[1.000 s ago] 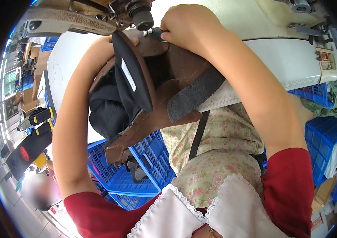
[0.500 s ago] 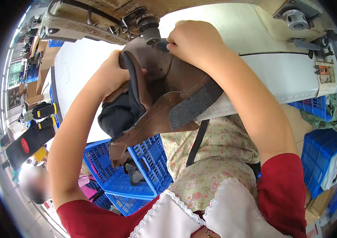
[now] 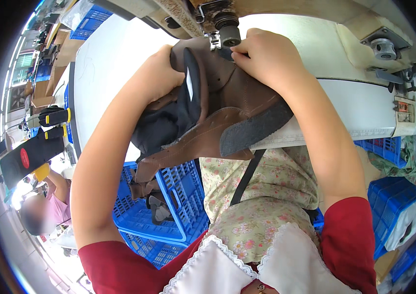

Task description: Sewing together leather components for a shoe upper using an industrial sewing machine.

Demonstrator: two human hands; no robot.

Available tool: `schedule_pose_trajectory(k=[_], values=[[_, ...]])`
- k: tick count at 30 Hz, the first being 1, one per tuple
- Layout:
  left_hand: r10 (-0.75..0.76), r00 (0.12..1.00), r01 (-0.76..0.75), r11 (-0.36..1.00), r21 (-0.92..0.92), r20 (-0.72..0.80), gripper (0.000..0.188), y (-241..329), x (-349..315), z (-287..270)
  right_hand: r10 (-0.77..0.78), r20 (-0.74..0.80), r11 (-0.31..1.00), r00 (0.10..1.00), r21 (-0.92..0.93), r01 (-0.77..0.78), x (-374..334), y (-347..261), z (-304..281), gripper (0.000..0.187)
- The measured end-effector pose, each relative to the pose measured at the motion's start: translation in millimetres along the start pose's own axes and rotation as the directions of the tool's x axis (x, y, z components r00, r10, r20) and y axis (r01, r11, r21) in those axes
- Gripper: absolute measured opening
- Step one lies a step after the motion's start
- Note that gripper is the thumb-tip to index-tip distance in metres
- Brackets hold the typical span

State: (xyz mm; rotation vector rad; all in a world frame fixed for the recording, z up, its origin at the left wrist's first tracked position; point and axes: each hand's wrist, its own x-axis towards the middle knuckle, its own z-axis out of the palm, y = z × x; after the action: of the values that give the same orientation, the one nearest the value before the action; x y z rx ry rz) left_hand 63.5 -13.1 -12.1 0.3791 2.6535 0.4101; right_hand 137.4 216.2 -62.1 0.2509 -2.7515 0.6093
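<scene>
A brown shoe upper (image 3: 237, 95) with black lining and a dark grey fuzzy strap lies on the white sewing machine bed, partly over its near edge. Its far part sits under the presser foot (image 3: 215, 41) of the sewing machine (image 3: 230, 34). My left hand (image 3: 161, 73) is closed on the upper's left side, the thumb by the padded black collar and other fingers hidden. With fingers pinched, my right hand (image 3: 266, 56) holds a small dark piece (image 3: 226, 53) at the upper's edge, just right of the presser foot.
Below the table stands a blue crate (image 3: 183, 206) holding brown and grey pieces. More blue crates (image 3: 394, 210) are at the right, one with a white bag. A machine pulley (image 3: 383, 49) sits at upper right. At the far left is another person (image 3: 58, 201).
The view has shifted, so the machine and shoe upper appear further right. Both hands keep their hold on the upper, which is still at the presser foot.
</scene>
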Motion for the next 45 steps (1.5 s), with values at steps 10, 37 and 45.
schedule_pose_trajectory(k=[10, 37, 45], values=[[0.073, 0.997, -0.073, 0.997, 0.003, -0.039, 0.067, -1, 9, -1, 0.09, 0.027, 0.995, 0.996, 0.029, -0.091, 6, 0, 0, 0.014], [0.24, 0.97, -0.243, 0.956, 0.166, 0.038, 0.057, 4, 30, -27, 0.068, -0.093, 0.997, 0.993, 0.036, -0.065, -6, -1, 17, 0.019], [0.36, 0.929, -0.368, 0.92, 0.131, 0.081, 0.05, 1, 38, -32, 0.076, -0.071, 0.997, 0.995, -0.015, -0.077, -11, -12, 11, 0.019]])
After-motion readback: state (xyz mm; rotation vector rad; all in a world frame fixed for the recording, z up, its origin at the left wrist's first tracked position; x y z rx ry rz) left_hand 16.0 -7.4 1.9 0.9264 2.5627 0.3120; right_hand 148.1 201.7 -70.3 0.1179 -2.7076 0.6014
